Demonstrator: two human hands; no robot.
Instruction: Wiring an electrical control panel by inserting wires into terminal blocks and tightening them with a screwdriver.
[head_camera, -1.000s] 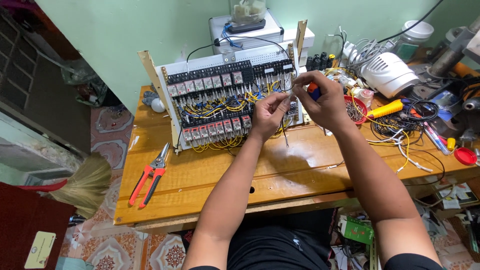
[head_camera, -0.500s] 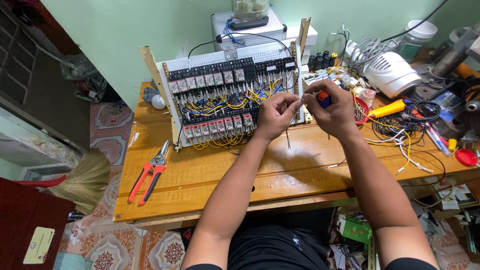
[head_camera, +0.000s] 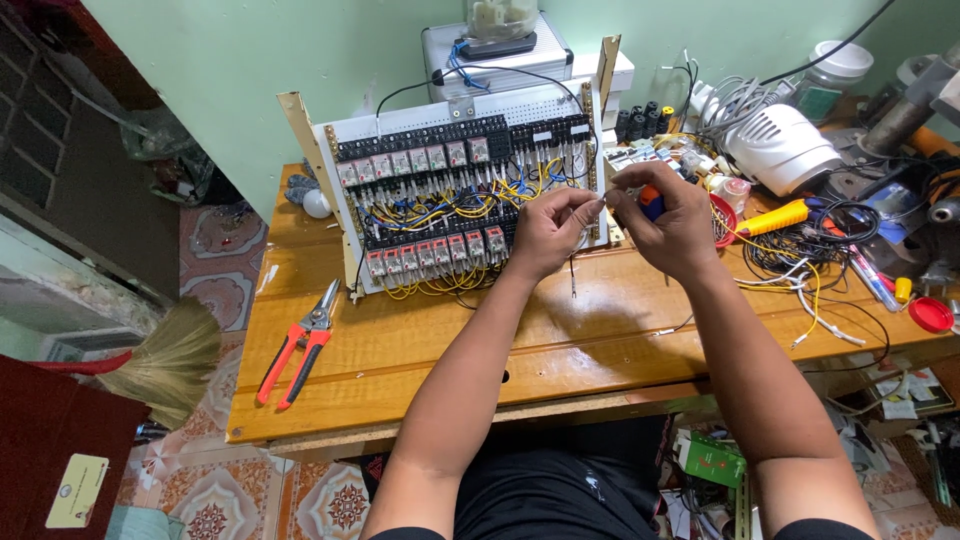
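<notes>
**Two hands meet over a thin wire at the edge of the relay panel**

Both hands are raised in front of the tilted relay panel, close together, almost touching at the fingertips. The left hand has its fingers pinched shut on a thin dark wire, whose loose end hangs straight down below the fingers toward the wooden surface. The right hand is clenched around a small screwdriver with an orange and blue handle; the handle peeks out above the knuckles, and its tip, hidden from here, points toward the left fingers. Just behind the fingers runs the panel's right edge, thick with yellow and blue wiring. Well to the left of the fingers lie red-handled pliers on the surface. To the right of the fingers sit a yellow-handled tool, a tangle of loose cables and a white fan-like housing.
</notes>
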